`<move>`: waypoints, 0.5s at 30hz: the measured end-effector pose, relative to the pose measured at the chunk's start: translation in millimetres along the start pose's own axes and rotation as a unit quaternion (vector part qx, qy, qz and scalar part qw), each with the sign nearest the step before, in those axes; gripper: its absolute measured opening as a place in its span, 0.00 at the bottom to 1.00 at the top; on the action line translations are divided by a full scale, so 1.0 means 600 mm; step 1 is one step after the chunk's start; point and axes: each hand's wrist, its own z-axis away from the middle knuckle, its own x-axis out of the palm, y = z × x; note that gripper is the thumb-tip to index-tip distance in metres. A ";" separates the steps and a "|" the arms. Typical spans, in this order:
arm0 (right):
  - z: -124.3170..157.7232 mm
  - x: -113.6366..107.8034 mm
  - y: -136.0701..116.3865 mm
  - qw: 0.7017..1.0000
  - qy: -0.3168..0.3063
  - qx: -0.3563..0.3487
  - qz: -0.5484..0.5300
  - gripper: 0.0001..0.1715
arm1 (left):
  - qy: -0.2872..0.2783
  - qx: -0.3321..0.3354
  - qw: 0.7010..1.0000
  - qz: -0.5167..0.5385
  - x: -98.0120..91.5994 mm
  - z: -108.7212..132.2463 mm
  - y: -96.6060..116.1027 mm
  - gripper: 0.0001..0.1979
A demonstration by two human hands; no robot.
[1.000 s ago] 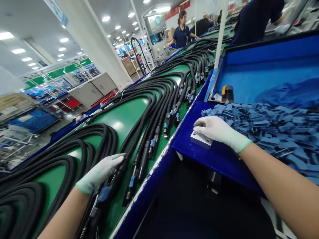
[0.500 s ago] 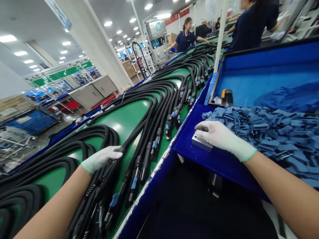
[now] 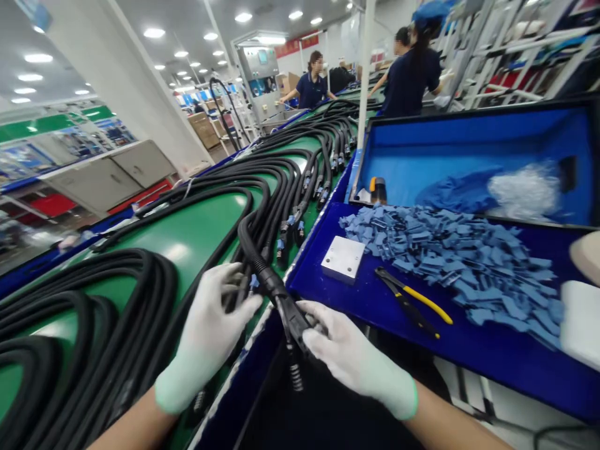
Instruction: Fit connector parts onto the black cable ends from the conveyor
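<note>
My right hand (image 3: pixel 340 344), in a white glove, grips the black end fitting of a corrugated hose (image 3: pixel 265 269) between thumb and fingers. This end is lifted over the conveyor's near edge, and a thin branch with a metal spring (image 3: pixel 295 377) hangs from it. My left hand (image 3: pixel 213 322), gloved too, is just left of the hose with its thumb apart from its half-curled fingers; nothing shows in its grasp. A small blue clip (image 3: pixel 254 282) is by its fingertips. On the blue side table to the right are a drilled metal block (image 3: pixel 344 255) and yellow-handled pliers (image 3: pixel 407 300).
More black hoses (image 3: pixel 154 281) lie in loops along the green conveyor (image 3: pixel 197 228). Loose blue clips (image 3: pixel 435 250) are heaped on the side table (image 3: pixel 323 284), before a blue bin (image 3: pixel 398 165). A white post (image 3: pixel 365 75) rises beyond. Several people work further along.
My right hand has left the metal block and now holds the hose's end. The hose end has come toward me over the edge. My left hand has loosened, and the view has swung right.
</note>
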 end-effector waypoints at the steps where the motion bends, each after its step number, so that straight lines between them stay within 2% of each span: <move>1: 0.010 -0.013 -0.004 1.000 0.002 0.004 -0.017 0.25 | -0.015 0.099 0.994 -0.047 0.006 0.001 0.002 0.23; 3: 0.032 -0.037 -0.019 0.999 -0.028 0.009 -0.033 0.23 | -0.113 0.297 0.942 -0.106 0.021 0.001 0.008 0.22; 4: 0.042 -0.048 -0.028 0.998 -0.052 0.013 -0.036 0.24 | -0.159 0.367 0.910 -0.114 0.030 0.000 0.014 0.21; 5: 0.053 -0.058 -0.038 0.996 -0.076 0.019 -0.032 0.24 | -0.188 0.408 0.886 -0.114 0.041 0.000 0.020 0.21; 7: 0.073 -0.080 -0.055 0.993 -0.110 0.032 0.019 0.22 | -0.210 0.423 0.877 -0.087 0.064 0.003 0.030 0.18; 8: 0.082 -0.092 -0.060 0.992 -0.095 0.033 0.079 0.20 | -0.217 0.407 0.886 -0.059 0.077 0.006 0.034 0.16; 9: 0.090 -0.106 -0.061 0.984 -0.048 0.036 0.165 0.16 | -0.222 0.378 0.899 -0.027 0.089 0.009 0.036 0.15; 10: 0.096 -0.122 -0.058 0.962 0.026 0.040 0.270 0.15 | -0.224 0.342 0.913 0.003 0.102 0.011 0.036 0.13; 11: 0.101 -0.139 -0.052 0.917 0.112 0.050 0.380 0.16 | -0.220 0.301 0.927 0.028 0.114 0.013 0.037 0.12; 12: 0.104 -0.157 -0.042 0.853 0.195 0.066 0.480 0.16 | -0.210 0.260 0.941 0.044 0.124 0.013 0.037 0.12; 13: 0.105 -0.175 -0.030 0.785 0.248 0.086 0.561 0.15 | -0.198 0.216 0.955 0.051 0.134 0.011 0.038 0.11; 14: 0.106 -0.191 -0.017 0.729 0.266 0.105 0.621 0.12 | -0.185 0.171 0.967 0.051 0.142 0.008 0.041 0.10; 15: 0.105 -0.206 -0.006 0.691 0.268 0.117 0.661 0.08 | -0.175 0.124 0.976 0.048 0.149 0.003 0.046 0.10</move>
